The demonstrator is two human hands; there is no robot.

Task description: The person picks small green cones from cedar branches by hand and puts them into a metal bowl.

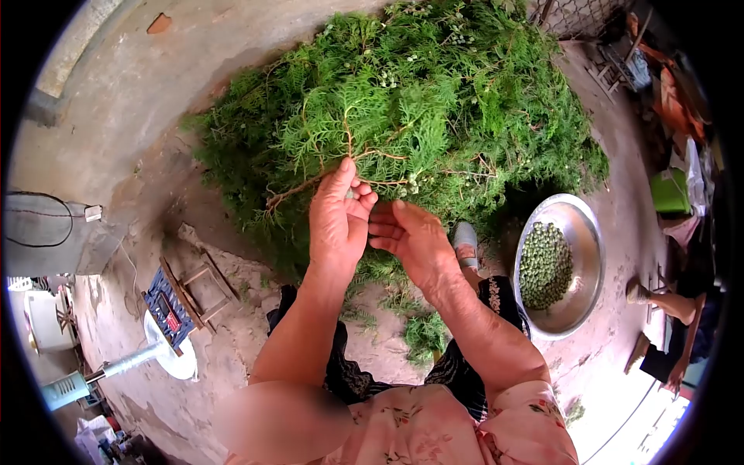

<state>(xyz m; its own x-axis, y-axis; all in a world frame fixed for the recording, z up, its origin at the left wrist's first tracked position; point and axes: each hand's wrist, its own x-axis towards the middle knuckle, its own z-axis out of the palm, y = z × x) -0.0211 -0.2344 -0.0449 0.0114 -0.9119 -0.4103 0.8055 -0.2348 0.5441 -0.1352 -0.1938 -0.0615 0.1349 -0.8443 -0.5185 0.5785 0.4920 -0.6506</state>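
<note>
Delicately pinching one conifer sprig [349, 143] in the left hand [339, 221], over one heap of conifer branches [504, 101], with the right hand [420, 242] half-curled just beside, impossible to tell whether gripping anything; left of one metal basin [589, 275] of green cones [545, 266], too many to count.

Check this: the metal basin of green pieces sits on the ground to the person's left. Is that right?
No, the side is wrong: the head view shows the metal basin of green pieces on the ground to the person's right.
</note>
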